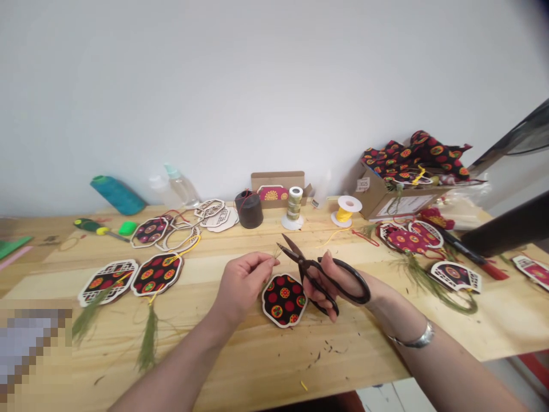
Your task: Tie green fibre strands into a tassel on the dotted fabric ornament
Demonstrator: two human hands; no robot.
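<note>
My left hand is closed in a pinch, with the thin ends of olive-green thread sticking out past its fingertips. My right hand grips black-handled scissors by their loops. The scissor blades are parted and point up and left, close to the thread ends. Just below and between my hands lies a scalloped ornament with a pale wooden rim and black cloth patterned with red and orange flowers. How much thread sits inside my left hand is hidden.
Finished-looking ornaments with green tassels lie at left. Along the wall stand a teal thread cone, a black spool, a yellow cord spool and a cardboard box of cloth. A black lamp arm crosses the right side.
</note>
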